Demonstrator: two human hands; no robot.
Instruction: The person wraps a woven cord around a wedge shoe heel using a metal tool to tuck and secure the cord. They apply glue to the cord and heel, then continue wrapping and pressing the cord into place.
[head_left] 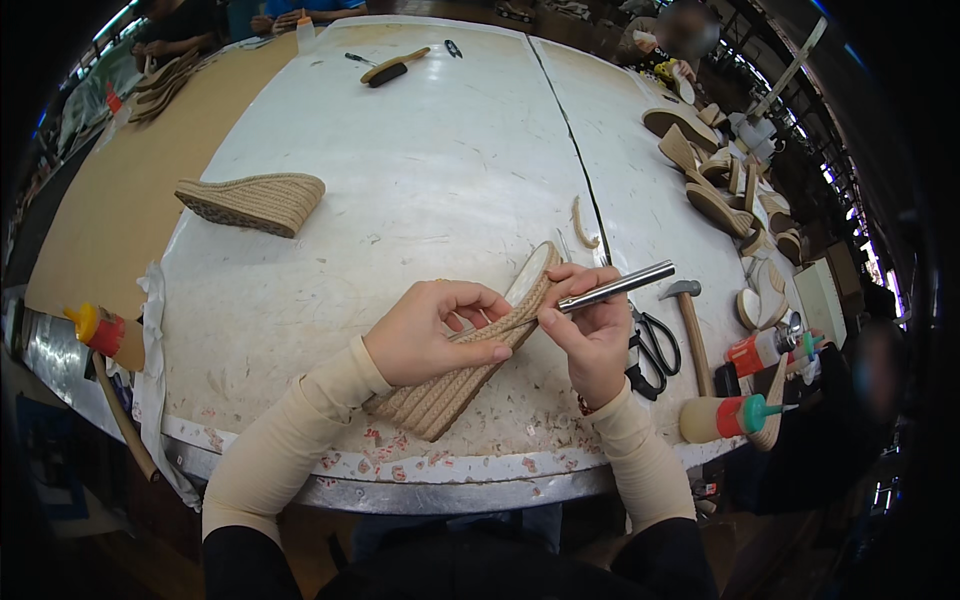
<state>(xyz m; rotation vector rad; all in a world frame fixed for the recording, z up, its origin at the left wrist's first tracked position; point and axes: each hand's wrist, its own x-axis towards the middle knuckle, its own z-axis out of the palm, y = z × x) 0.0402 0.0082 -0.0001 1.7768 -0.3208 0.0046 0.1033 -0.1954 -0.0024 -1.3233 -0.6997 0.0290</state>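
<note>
A rope-wrapped wedge sole [440,400] lies tilted near the table's front edge, its pale top face showing toward the far end. My left hand [432,328] pinches the braided edge along the sole's side between thumb and fingers. Against the sole's far right side rests my right hand [592,345], closed around a shiny metal rod-shaped tool [630,284] that points up to the right. Its fingertips touch the braid, and the tool's tip is partly hidden by the fingers. Farther off to the left, a second wedge sole [258,203] lies on its side.
Black-handled scissors [652,355], a hammer [692,340] and a glue bottle [722,418] lie right of my right hand. Several wedge soles [720,205] crowd the right edge. A yellow-capped bottle [105,337] stands left. A brush [392,68] lies at the back; other people sit around the table.
</note>
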